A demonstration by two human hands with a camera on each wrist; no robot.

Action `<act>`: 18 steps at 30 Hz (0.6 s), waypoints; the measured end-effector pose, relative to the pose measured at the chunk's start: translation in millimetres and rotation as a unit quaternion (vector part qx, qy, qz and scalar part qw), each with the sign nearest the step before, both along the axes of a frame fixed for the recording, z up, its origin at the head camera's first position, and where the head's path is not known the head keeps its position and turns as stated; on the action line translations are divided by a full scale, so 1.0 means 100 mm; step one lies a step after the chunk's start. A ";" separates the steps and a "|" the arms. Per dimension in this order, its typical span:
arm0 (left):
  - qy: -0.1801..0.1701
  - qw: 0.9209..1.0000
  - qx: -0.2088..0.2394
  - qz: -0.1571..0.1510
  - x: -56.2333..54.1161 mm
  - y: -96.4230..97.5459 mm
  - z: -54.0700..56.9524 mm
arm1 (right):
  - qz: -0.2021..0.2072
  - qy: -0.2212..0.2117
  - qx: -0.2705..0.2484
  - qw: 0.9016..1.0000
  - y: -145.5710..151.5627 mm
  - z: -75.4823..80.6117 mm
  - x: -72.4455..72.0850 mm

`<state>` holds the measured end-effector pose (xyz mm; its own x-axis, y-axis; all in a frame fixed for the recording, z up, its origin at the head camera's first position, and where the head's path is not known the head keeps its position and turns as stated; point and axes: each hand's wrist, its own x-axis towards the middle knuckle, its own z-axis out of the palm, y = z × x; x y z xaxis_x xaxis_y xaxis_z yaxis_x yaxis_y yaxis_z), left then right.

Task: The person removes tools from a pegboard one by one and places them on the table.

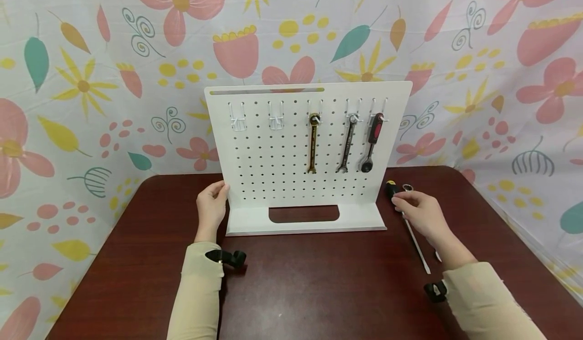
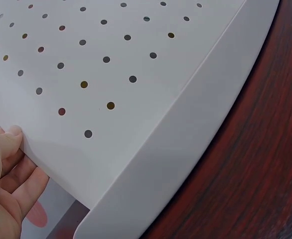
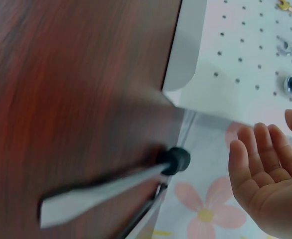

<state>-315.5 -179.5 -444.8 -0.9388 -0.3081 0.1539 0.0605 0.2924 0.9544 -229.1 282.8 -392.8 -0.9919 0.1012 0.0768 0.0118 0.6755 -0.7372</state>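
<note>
My left hand [image 1: 212, 206] pinches the lower left edge of a white pegboard [image 1: 248, 216], thumb in front and fingers behind, as the left wrist view shows. Over on the right, my right hand [image 1: 422, 212] hovers above a flat-blade screwdriver [image 1: 415, 241] that lies on the table. In the right wrist view its fingers are loosely curled, the thumb stands apart, and nothing is held. The screwdriver's dark handle [image 3: 175, 160] appears there below the pegboard corner. A ring-ended wrench [image 1: 407, 187] lies beside the screwdriver, partly hidden by my right hand.
On the pegboard's hooks hang a gold wrench [image 1: 313, 145], a silver wrench [image 1: 347, 145] and a ratchet [image 1: 375, 130] with a red and black handle. Two white hooks [image 1: 238, 122] at the left bear nothing. The pegboard stands on a dark red table [image 1: 309, 289] before a floral curtain [image 1: 150, 87].
</note>
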 end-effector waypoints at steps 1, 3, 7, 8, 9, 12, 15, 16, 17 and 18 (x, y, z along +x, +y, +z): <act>-0.001 1.000 0.001 -0.001 0.00 0.00 0.00 | 0.002 0.004 -0.002 1.000 -0.03 0.00 -0.01; 0.000 1.000 0.001 -0.001 0.00 0.00 0.00 | 0.004 0.012 -0.007 1.000 -0.08 0.00 -0.03; 0.003 1.000 0.001 -0.002 0.00 0.01 0.00 | 0.006 0.026 -0.018 0.999 -0.17 -0.01 -0.07; 0.005 1.000 0.000 -0.001 0.00 0.01 -0.01 | 0.007 0.028 -0.023 0.999 -0.19 -0.01 -0.08; 0.007 1.000 -0.001 -0.001 0.00 0.01 -0.01 | 0.008 0.028 -0.028 0.999 -0.22 -0.01 -0.09; 0.013 1.000 -0.003 0.001 -0.01 0.01 -0.02 | 0.012 0.023 -0.043 0.999 -0.30 0.00 -0.12; 0.016 1.000 -0.004 0.003 -0.01 0.01 -0.03 | 0.016 0.022 -0.054 0.998 -0.38 0.01 -0.16; 0.016 1.000 -0.005 0.003 -0.01 0.01 -0.03 | 0.018 0.025 -0.059 0.998 -0.40 0.02 -0.18; 0.016 1.000 -0.005 0.003 -0.01 0.01 -0.03 | 0.020 0.029 -0.061 0.998 -0.43 0.02 -0.19; 0.016 1.000 -0.005 0.003 -0.01 0.01 -0.03 | 0.022 0.033 -0.064 0.997 -0.45 0.02 -0.20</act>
<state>-316.5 -178.4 -447.7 -0.9312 -0.3126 0.1873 0.0896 0.3018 0.9492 -248.8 237.7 -390.4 -0.9888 0.0712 0.1315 -0.0671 0.5749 -0.8154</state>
